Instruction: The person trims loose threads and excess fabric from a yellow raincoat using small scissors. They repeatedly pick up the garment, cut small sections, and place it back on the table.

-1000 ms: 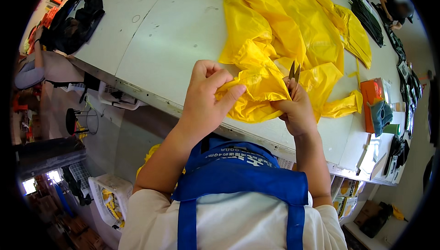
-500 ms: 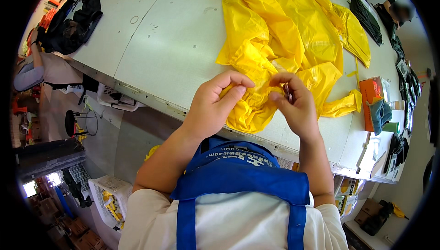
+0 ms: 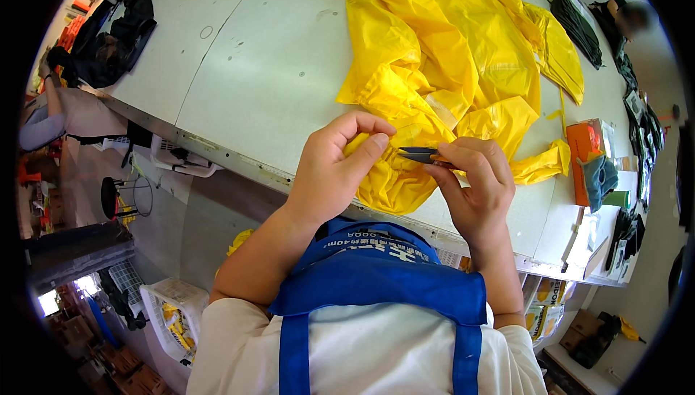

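A yellow waterproof garment (image 3: 449, 40) lies crumpled over the table, its gathered end hanging toward me at the near edge. My left hand (image 3: 337, 160) pinches a fold of this end between thumb and fingertips. Between the thumb and fingers of my right hand (image 3: 474, 178) is a pair of thread snips (image 3: 418, 154). Their dark pointed blades aim left, just above the gathered fabric and close to my left fingertips. The handle end is mostly covered by my right fingers.
Dark garments (image 3: 119, 40) lie at the table's far left. An orange box (image 3: 578, 152) with a teal cloth (image 3: 599, 178) stands at the right. Below left are a white basket (image 3: 170, 315) and a stool (image 3: 112, 196). Other people are at the left and far right.
My right hand has turned, and the snips, earlier tucked in the palm, now point left over the fabric. My left hand keeps its pinch almost unmoved.
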`<state>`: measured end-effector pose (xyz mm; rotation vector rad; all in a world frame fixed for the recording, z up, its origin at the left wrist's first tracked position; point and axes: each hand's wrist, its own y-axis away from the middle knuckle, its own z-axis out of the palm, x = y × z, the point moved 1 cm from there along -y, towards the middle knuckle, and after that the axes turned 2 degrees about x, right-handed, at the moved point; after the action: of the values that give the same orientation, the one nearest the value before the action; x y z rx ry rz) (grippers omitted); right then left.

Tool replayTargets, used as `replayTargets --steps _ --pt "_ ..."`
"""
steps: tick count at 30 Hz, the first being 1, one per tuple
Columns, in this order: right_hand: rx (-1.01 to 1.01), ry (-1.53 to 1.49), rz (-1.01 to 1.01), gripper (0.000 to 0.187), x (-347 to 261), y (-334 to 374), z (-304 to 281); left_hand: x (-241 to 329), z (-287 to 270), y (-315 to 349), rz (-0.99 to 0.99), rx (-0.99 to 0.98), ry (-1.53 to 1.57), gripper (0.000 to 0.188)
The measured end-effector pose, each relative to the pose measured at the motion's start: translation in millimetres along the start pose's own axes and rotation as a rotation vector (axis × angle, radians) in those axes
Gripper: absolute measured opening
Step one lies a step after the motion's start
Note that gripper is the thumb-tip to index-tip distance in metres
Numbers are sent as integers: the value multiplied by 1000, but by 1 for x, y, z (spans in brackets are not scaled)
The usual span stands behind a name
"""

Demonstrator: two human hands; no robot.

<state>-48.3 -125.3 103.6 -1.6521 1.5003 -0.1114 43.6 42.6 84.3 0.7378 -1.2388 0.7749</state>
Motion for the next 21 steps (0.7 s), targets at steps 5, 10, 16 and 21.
replayTargets --steps 5,10,16,21 --pt "93 -149 119 31 2 5 8 -6 -2 -3 -27 -4 57 13" --pt "74 -92 27 30 11 8 10 -10 -3 -4 -53 -7 132 13" --pt "153 -421 392 33 21 22 16 -12 -5 -5 -96 -17 217 11" --pt "40 -828 857 27 26 16 31 -3 -9 -3 -39 -117 160 13"
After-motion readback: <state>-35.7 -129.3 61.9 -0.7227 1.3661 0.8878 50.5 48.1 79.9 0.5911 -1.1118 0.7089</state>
